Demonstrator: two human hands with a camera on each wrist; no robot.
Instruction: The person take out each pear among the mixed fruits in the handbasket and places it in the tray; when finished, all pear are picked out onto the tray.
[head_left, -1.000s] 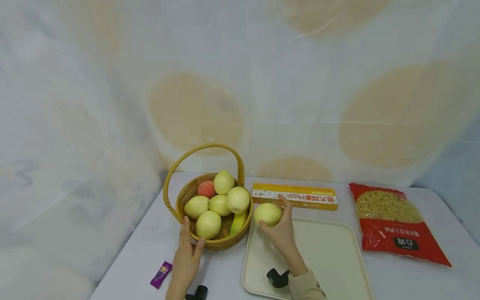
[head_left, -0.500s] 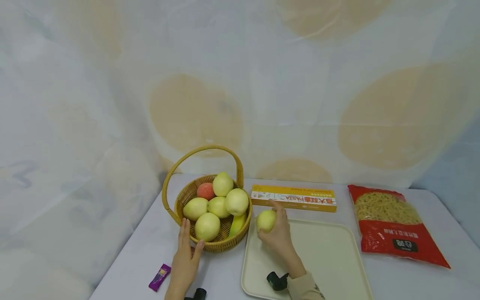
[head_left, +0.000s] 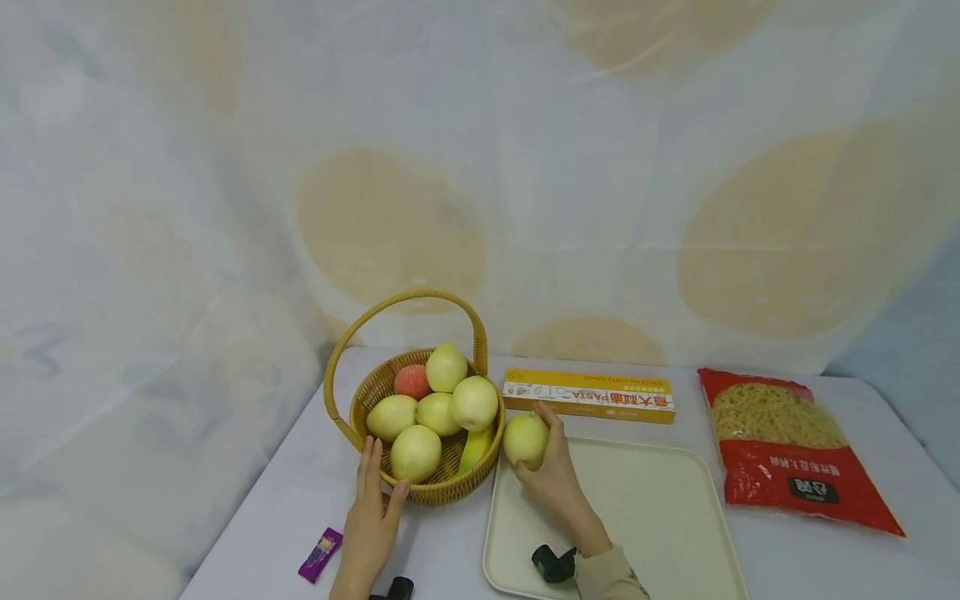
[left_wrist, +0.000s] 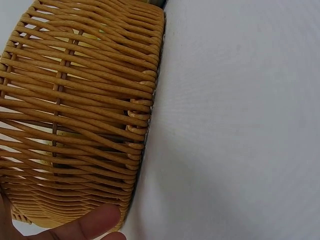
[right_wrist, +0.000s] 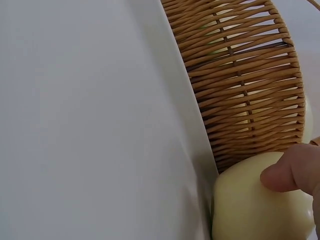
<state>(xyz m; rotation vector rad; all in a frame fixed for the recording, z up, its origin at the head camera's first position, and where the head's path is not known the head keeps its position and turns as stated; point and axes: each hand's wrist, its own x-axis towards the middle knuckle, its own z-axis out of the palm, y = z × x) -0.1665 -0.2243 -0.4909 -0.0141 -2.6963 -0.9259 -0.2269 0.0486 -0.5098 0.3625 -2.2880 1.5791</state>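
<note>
In the head view my right hand [head_left: 553, 475] holds a pale yellow-green pear [head_left: 526, 439] between thumb and fingers, over the tray's back left corner and right beside the basket. The right wrist view shows the thumb [right_wrist: 282, 177] pressed on the pear [right_wrist: 255, 205], which sits close against the tray rim and the basket wall. My left hand [head_left: 371, 521] rests with fairly straight fingers at the near left side of the wicker basket [head_left: 442, 493]. Inside it are several pale green fruits [head_left: 416, 454], a red peach-like fruit [head_left: 412, 381] and a yellow-green banana [head_left: 473, 450].
A cream tray [head_left: 645, 517] lies right of the basket, under my right forearm. Behind it is a yellow pasta box [head_left: 588, 395]. A red bag of pasta [head_left: 802, 454] lies at the right, and a small purple packet [head_left: 320, 555] at the left. The basket handle [head_left: 420, 294] arches upright.
My right hand has shifted left toward the basket, and the pear has turned in its grip from lying sideways to looking rounder. The left hand stays at the basket.
</note>
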